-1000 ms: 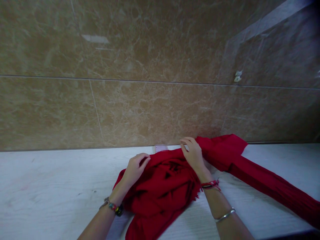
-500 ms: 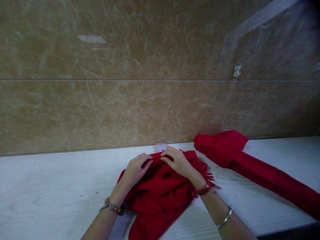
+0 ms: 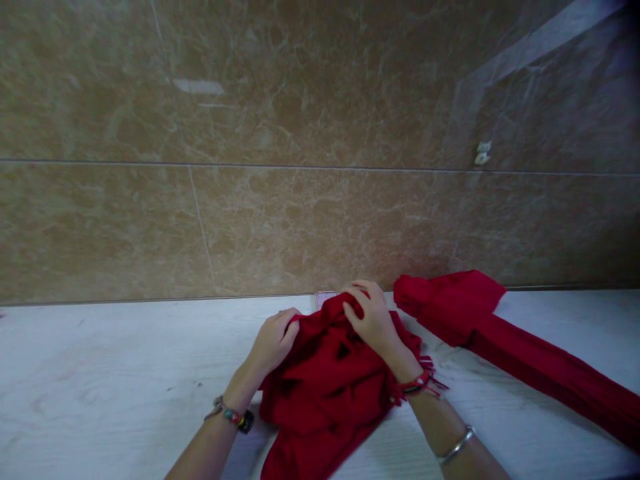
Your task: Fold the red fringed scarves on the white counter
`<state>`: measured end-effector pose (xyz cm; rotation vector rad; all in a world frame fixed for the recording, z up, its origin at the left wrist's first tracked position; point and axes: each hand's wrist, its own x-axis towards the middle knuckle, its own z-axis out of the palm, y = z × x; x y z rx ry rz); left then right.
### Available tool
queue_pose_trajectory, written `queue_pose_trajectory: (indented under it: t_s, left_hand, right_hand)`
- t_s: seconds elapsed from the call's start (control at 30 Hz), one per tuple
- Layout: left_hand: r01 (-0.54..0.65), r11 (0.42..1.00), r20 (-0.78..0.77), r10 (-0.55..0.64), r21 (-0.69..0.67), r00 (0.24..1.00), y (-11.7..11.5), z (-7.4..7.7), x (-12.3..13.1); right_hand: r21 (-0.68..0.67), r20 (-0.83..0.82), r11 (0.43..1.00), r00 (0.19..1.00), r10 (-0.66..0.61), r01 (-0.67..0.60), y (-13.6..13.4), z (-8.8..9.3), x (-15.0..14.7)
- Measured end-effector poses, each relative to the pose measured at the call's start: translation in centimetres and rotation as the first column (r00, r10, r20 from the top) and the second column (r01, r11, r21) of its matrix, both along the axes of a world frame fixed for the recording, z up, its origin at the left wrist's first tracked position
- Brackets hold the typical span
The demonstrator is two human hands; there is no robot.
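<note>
A crumpled red cloth (image 3: 335,380) with thin fringe-like strips at its right side lies on the white table in front of me. My left hand (image 3: 275,341) pinches its upper left edge between thumb and fingers. At the upper right edge, my right hand (image 3: 371,320) grips the cloth with curled fingers, thumb on the near side. The far edge is raised between the two hands. Behind the cloth a pale rectangular device (image 3: 324,297), perhaps a phone, shows only in part.
A second red cloth (image 3: 540,357), folded long, stretches from the wall to the right edge. The white wood-grained table (image 3: 100,387) meets a brown marble-tiled wall (image 3: 300,227). A small whitish fitting (image 3: 483,153) is on the wall.
My right hand has moved right and slightly up, away from the left, spreading the cloth's far edge between them. More of the pale device is now covered. The view has shifted slightly.
</note>
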<state>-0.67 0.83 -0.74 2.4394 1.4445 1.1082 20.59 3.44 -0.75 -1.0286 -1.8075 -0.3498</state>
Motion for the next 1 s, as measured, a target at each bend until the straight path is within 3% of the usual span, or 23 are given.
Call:
queue_pose_trajectory:
  t_s: [0.1,0.17,0.27,0.37,0.53,0.7,0.87,0.93,1.0]
  left_hand:
    - [0.044,0.999,-0.017,-0.044,-0.022,0.999,-0.3,-0.1,0.3]
    - [0.082,0.996,-0.043,-0.083,-0.020,0.996,-0.4,-0.1,0.4]
    - [0.109,0.994,-0.082,-0.110,-0.008,0.991,-0.5,-0.1,0.4]
    - [0.052,0.999,-0.105,-0.050,0.013,0.993,-0.3,0.1,0.1]
    - [-0.167,0.979,-0.050,0.173,0.115,0.984,0.3,0.1,-1.0]
    - [-0.235,0.964,0.011,0.235,0.124,0.972,0.8,-0.3,-1.3]
    - [-0.093,0.995,0.097,0.089,0.043,0.991,0.7,-0.1,-0.8]
    - [0.006,0.999,0.125,0.000,-0.047,0.992,0.5,0.1,-0.5]
    - [0.077,0.990,0.132,-0.061,-0.116,0.989,0.3,0.3,-0.2]
  right_hand:
    - [-0.054,0.213,0.979,0.955,0.205,-0.198,-1.2,-0.1,-1.7]
    - [-0.104,0.267,0.963,0.926,0.267,-0.247,-1.7,-0.1,-2.3]
    - [-0.132,0.272,0.950,0.911,0.310,-0.283,-1.9,0.0,-2.3]
    - [-0.099,0.191,0.951,0.933,0.306,-0.292,-1.2,0.1,-1.5]
    - [-0.014,0.134,0.989,0.979,0.150,-0.150,0.4,0.0,0.5]
    - [0.052,0.102,0.991,0.987,-0.125,0.120,0.9,-0.3,1.6]
    - [0.032,-0.041,0.917,0.917,-0.397,0.399,1.3,-0.4,3.2]
    - [0.002,-0.061,0.909,0.908,-0.415,0.416,1.4,-0.3,3.6]
    - [-0.007,-0.033,0.948,0.947,-0.320,0.319,1.1,-0.2,3.1]
